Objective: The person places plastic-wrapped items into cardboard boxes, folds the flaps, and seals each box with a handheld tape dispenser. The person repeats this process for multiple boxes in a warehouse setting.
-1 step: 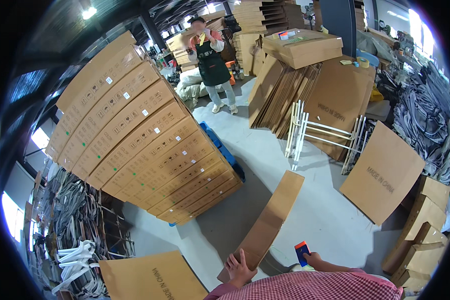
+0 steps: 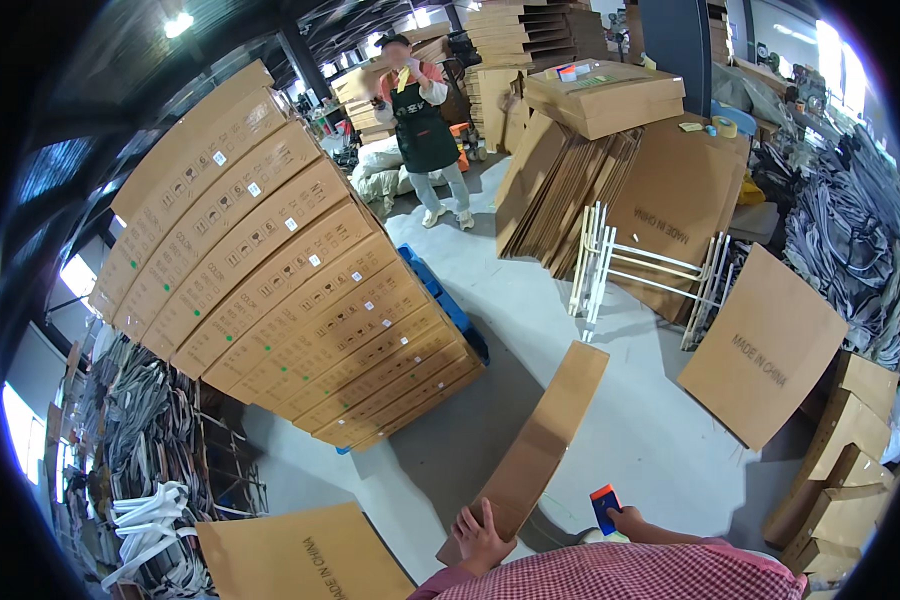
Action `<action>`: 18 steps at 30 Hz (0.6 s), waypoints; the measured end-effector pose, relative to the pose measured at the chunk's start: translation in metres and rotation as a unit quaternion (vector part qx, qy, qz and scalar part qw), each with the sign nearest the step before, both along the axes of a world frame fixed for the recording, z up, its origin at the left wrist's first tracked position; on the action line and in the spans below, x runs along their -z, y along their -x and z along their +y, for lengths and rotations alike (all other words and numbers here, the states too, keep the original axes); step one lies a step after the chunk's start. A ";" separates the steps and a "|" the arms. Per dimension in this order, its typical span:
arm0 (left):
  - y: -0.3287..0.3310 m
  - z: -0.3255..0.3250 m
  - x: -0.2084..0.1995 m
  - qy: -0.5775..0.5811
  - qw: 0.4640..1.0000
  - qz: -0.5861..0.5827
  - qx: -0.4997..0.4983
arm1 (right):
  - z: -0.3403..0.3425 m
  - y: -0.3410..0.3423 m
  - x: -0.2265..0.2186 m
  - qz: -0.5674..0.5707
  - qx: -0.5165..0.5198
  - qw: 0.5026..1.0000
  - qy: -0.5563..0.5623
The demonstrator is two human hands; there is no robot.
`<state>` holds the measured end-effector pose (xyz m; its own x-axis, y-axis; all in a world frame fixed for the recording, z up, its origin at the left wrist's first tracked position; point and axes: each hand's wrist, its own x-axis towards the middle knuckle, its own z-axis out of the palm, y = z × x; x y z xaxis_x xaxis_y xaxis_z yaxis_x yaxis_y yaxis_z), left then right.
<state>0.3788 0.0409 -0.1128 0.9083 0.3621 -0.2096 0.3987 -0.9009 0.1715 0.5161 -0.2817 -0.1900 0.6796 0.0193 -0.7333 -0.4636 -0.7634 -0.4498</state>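
A long, narrow brown cardboard box (image 2: 542, 440) stretches away from me over the grey floor. My left hand (image 2: 482, 542) lies on its near end with the fingers spread. To the right of the box, my right hand (image 2: 628, 522) is closed around the lower end of a small flat blue-and-orange object (image 2: 604, 508). What kind of object it is does not show clearly. That object is apart from the box.
Tall stacked cartons (image 2: 300, 270) on a blue pallet (image 2: 440, 295) stand at left. A white metal frame (image 2: 650, 262) and a cardboard sheet (image 2: 767, 350) are at right. Another sheet (image 2: 300, 550) lies near left. Beyond stands a person in a dark apron (image 2: 422, 125).
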 end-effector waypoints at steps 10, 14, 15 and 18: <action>0.003 0.023 0.005 0.012 0.996 -0.013 0.085 | 0.055 0.064 -0.007 -0.052 0.261 0.964 0.008; -0.001 0.049 0.004 0.059 0.991 -0.050 0.109 | 0.106 0.112 -0.017 -0.076 0.350 0.933 -0.021; -0.002 0.054 0.004 0.070 0.991 -0.042 0.103 | 0.116 0.122 -0.019 -0.068 0.359 0.931 -0.022; -0.007 0.066 0.004 0.082 0.992 -0.030 0.089 | 0.130 0.141 -0.023 -0.049 0.360 0.929 -0.067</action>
<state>0.3861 0.1064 -0.1166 0.9674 0.1599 -0.1962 0.2202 -0.9141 0.3404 0.3752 -0.1513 -0.1671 0.6146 -0.3806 -0.6910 -0.7847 -0.2049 -0.5851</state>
